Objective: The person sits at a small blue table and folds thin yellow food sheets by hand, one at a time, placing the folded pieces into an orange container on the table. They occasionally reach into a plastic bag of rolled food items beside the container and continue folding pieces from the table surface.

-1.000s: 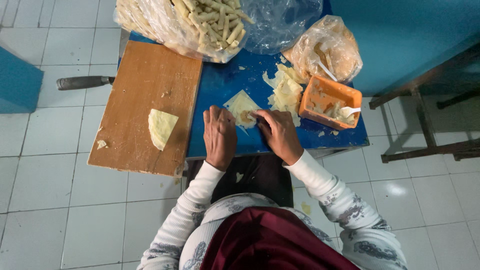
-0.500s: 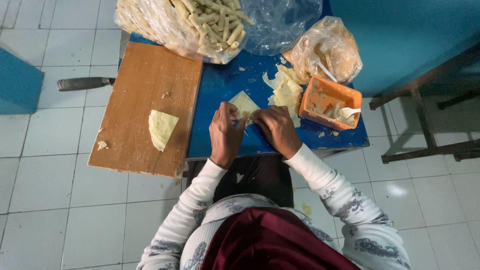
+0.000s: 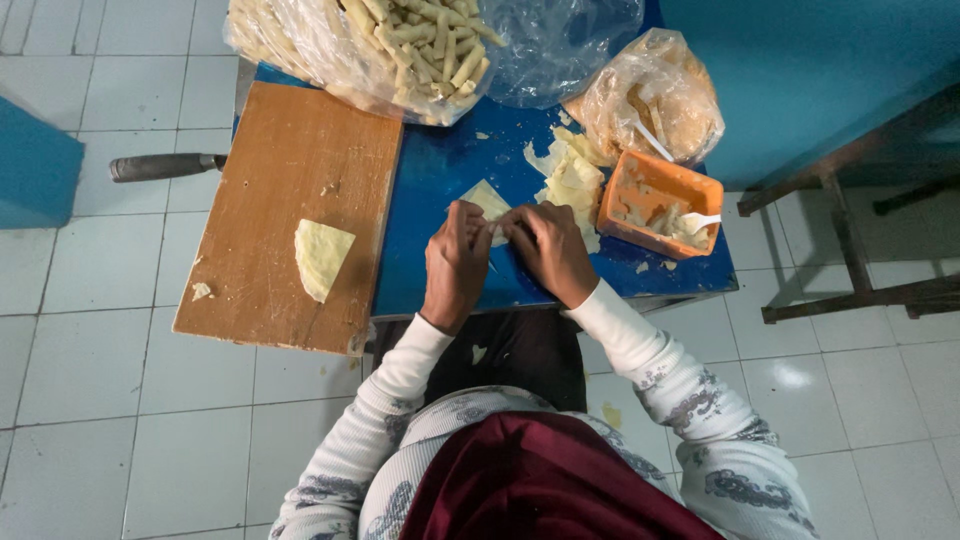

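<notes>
At the centre of the frame, both hands meet over a pale yellow wrapper [image 3: 487,200] that lies on the blue bench [image 3: 440,170]. The left hand [image 3: 455,265] and the right hand [image 3: 550,250] have their fingers curled closely on the near edge of the wrapper, pinching it; how tight the pinch is I cannot tell. The wrapper looks thin, light and soft, so it probably tears easily and may stick a little; I judge it is best taken at the edge with the fingertips, with gentle pressure. A second wrapper [image 3: 322,258] lies on the wooden board [image 3: 290,160] at the left. At the right stands an orange tub [image 3: 655,185] with filling, and a bag of finished rolls [image 3: 400,40] is at the top.
</notes>
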